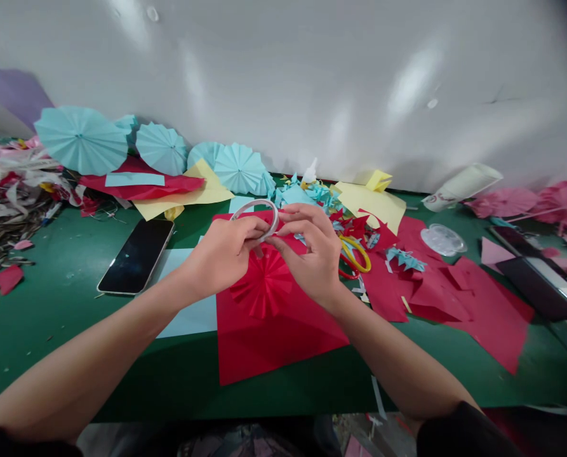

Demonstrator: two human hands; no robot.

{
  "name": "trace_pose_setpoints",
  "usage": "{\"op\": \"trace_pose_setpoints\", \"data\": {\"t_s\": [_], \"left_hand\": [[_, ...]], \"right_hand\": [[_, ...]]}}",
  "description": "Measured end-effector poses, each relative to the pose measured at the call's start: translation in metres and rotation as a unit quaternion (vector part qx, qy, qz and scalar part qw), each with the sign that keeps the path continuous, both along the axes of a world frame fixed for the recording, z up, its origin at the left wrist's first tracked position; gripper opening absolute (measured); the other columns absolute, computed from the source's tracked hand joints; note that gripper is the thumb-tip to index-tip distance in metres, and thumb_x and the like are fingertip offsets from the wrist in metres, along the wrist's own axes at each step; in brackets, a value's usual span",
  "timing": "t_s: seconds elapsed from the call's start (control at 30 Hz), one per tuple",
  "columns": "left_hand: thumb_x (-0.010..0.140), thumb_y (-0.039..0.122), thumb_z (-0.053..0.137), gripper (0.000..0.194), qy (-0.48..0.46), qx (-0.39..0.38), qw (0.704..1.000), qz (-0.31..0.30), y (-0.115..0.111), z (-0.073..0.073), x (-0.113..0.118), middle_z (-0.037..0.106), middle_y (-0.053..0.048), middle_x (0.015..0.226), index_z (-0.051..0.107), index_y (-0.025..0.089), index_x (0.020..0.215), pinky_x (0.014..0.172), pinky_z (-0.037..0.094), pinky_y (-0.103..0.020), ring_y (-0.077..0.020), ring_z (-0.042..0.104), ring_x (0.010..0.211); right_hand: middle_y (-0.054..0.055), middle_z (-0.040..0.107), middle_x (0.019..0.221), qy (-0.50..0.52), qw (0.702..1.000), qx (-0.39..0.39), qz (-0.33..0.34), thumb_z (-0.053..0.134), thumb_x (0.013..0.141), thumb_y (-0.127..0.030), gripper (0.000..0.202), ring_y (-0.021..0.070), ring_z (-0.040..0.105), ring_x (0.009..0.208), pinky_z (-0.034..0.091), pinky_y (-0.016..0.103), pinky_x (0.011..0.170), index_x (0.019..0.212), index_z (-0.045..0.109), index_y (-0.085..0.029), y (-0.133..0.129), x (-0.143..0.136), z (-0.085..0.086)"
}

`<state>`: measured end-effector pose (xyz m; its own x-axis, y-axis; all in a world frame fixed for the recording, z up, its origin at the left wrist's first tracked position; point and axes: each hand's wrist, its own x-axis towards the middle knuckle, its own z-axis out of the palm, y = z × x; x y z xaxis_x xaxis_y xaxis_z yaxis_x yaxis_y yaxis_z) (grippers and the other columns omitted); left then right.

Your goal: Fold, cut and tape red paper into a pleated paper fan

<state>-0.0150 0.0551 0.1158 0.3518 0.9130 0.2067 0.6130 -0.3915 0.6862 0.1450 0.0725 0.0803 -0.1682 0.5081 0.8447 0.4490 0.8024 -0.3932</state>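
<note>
phone [136, 256] left of scissors [355, 255]

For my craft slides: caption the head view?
Both hands, left hand and right hand, hold a tape ring over a pleated red fan.

A black phone [136, 256] lies left, yellow-handled scissors [356, 254] right, teal paper umbrellas [81, 138] along the wall

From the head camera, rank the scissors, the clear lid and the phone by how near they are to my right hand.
From the right hand:
1. Scissors, just to its right.
2. Clear lid, farther right.
3. Phone, far left, past the left hand.
</note>
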Motion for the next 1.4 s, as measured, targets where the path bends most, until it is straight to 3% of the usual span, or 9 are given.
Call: {"op": "trace_pose_setpoints", "data": {"t_s": [0.2,0.37,0.67,0.93,1.2,1.4], "left_hand": [[0.074,0.004,0.046,0.025,0.016,0.024,0.999,0.029,0.0019,-0.0007,-0.0006,0.071,-0.004,0.090,0.061,0.015,0.091,0.076,0.052,-0.026,-0.0185,0.067,0.086],[0.078,0.011,0.047,0.021,0.025,0.027,0.999,0.031,0.0011,0.0020,-0.0012,0.072,-0.005,0.090,0.063,0.014,0.091,0.076,0.052,-0.027,-0.0192,0.067,0.086],[0.077,0.015,0.049,0.019,0.048,0.039,0.997,0.051,0.0016,-0.0003,0.0001,0.072,-0.004,0.084,0.066,0.015,0.085,0.072,0.051,-0.029,-0.0205,0.067,0.078],[0.078,0.016,0.045,0.023,0.111,0.067,0.990,0.054,-0.0028,0.0014,0.0016,0.072,-0.004,0.081,0.068,0.017,0.084,0.063,0.048,-0.027,-0.0207,0.067,0.072],[0.071,0.013,0.052,0.021,-0.029,-0.017,0.999,0.033,-0.0001,0.0006,0.0009,0.073,-0.002,0.080,0.070,0.017,0.080,0.070,0.053,-0.028,-0.0200,0.068,0.076],[0.070,0.008,0.054,0.021,-0.141,-0.123,0.982,0.030,0.0023,0.0012,0.0004,0.073,-0.003,0.080,0.070,0.014,0.082,0.079,0.055,-0.029,-0.0190,0.068,0.082]], "right_hand": [[0.007,0.060,0.105,-0.050,0.999,-0.004,-0.003,0.059,0.081,-0.025,0.005,0.0205,0.058,0.102,0.052,0.043,0.084,0.085,0.056,-0.023,0.0015,0.0032,0.0028],[0.004,0.054,0.123,-0.134,0.989,0.062,-0.032,0.055,0.083,-0.021,0.014,0.0248,0.047,0.117,0.043,0.048,0.094,0.092,0.063,-0.029,0.0039,0.0058,-0.0004],[0.002,0.056,0.115,-0.148,0.983,0.071,-0.083,0.056,0.081,-0.021,0.009,0.0235,0.047,0.108,0.043,0.044,0.091,0.078,0.062,-0.027,-0.0014,0.0019,-0.0015],[0.006,0.053,0.116,-0.182,0.978,0.049,-0.093,0.051,0.083,-0.018,0.010,0.0247,0.044,0.109,0.040,0.045,0.091,0.081,0.059,-0.023,-0.0040,0.0004,0.0004],[0.006,0.055,0.109,-0.222,0.967,0.088,-0.087,0.046,0.085,-0.014,0.013,0.0231,0.044,0.107,0.038,0.042,0.091,0.083,0.056,-0.023,-0.0050,-0.0003,0.0011],[0.007,0.055,0.108,-0.244,0.960,0.104,-0.087,0.044,0.086,-0.012,0.014,0.0228,0.045,0.107,0.037,0.042,0.090,0.086,0.054,-0.022,-0.0052,0.0004,0.0005]]}}
